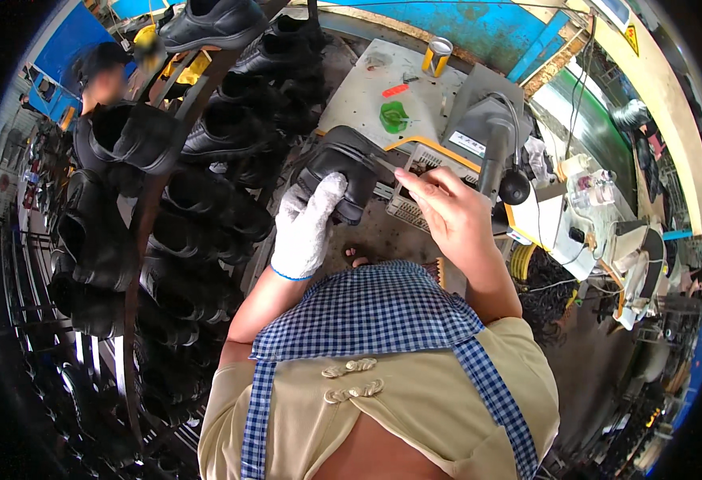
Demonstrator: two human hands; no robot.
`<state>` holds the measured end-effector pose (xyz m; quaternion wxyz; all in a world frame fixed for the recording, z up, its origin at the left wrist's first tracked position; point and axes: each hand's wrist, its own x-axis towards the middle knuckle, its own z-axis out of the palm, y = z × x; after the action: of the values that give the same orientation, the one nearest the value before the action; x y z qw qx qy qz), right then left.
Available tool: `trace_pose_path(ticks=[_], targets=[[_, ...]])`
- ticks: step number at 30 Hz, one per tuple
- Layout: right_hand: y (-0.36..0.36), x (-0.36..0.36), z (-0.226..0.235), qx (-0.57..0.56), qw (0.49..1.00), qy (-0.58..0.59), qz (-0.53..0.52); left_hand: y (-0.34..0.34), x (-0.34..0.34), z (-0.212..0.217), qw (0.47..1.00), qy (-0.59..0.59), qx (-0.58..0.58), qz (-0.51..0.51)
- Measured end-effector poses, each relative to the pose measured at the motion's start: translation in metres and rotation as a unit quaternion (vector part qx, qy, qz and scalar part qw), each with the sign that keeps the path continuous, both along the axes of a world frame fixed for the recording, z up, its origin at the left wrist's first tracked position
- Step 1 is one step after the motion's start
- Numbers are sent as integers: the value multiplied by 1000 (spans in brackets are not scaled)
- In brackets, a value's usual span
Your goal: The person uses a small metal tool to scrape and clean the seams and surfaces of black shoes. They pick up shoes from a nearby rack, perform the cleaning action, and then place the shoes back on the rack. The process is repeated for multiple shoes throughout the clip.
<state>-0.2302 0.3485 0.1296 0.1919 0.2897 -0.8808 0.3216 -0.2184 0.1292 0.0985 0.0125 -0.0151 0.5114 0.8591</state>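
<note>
In front of my chest, my left hand [309, 224], in a white knitted glove with a blue cuff edge, grips a black shoe [343, 172]. Its thumb presses on the shoe's side and the other fingers are hidden. My bare right hand [451, 210] is closed in a pinch just right of the shoe. Between thumb and forefinger it seems to hold a thin pale tool [385, 166], its tip against the shoe's edge; its exact kind is too small to tell.
A rack of black shoes [215, 120] fills the left. Ahead, a worktable [351, 96] carries a can [437, 58], a green patch [394, 118] and a red piece [395, 90]. A grey machine arm [495, 152] with a black knob [515, 187] stands right. Far left is another person [103, 76].
</note>
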Motion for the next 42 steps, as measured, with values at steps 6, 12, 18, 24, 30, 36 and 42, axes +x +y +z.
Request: trace_pose_path(ticks=[6, 12, 18, 24, 30, 36, 42], targets=[[-4, 3, 3, 24, 999, 34, -15, 6, -1, -1, 1000, 18, -3, 20], [-11, 3, 2, 4, 999, 32, -21, 3, -2, -7, 999, 29, -21, 19], [-18, 0, -6, 28, 998, 43, -22, -11, -2, -8, 998, 45, -54, -5], [-29, -4, -7, 0, 999, 48, -10, -15, -7, -8, 998, 45, -37, 17], [-26, -8, -12, 7, 999, 42, -9, -11, -10, -13, 998, -6, 52, 30], [-26, -8, -5, 17, 999, 43, -15, -12, -12, -13, 1000, 18, -16, 16], [-30, -21, -3, -1, 998, 39, -43, 2, 0, -15, 984, 22, -172, -48]])
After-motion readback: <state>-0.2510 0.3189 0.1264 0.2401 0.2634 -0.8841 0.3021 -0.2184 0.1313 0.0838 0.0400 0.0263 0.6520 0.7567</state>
